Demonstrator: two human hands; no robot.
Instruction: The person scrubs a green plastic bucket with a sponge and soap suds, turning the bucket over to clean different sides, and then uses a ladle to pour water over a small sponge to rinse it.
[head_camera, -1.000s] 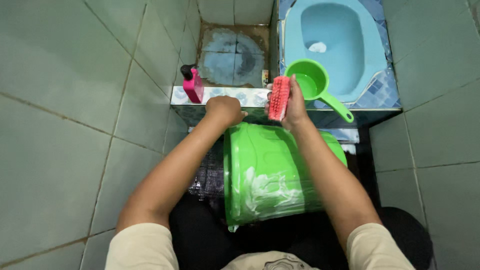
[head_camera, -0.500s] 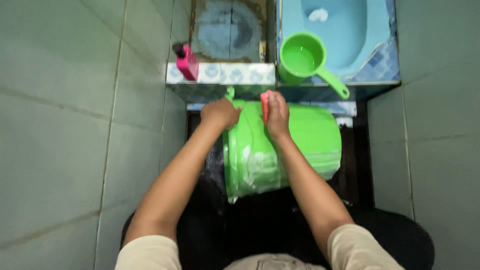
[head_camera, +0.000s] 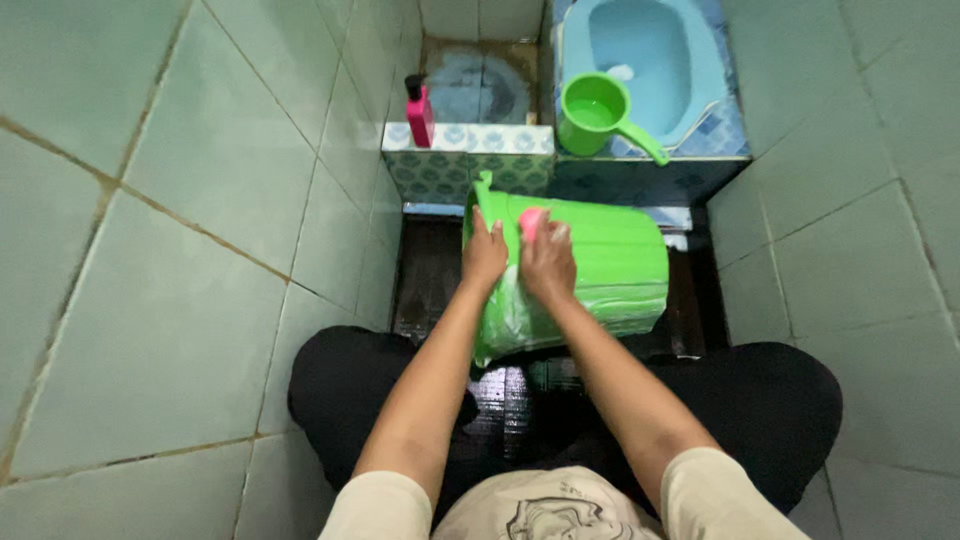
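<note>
- A green bucket lies on its side on the wet floor, between the knees.
- Left hand presses flat on its rim.
- Right hand grips a pink brush against its side.

A dark wet floor carried the green bucket, which lay on its side, apparently touching it.
</note>
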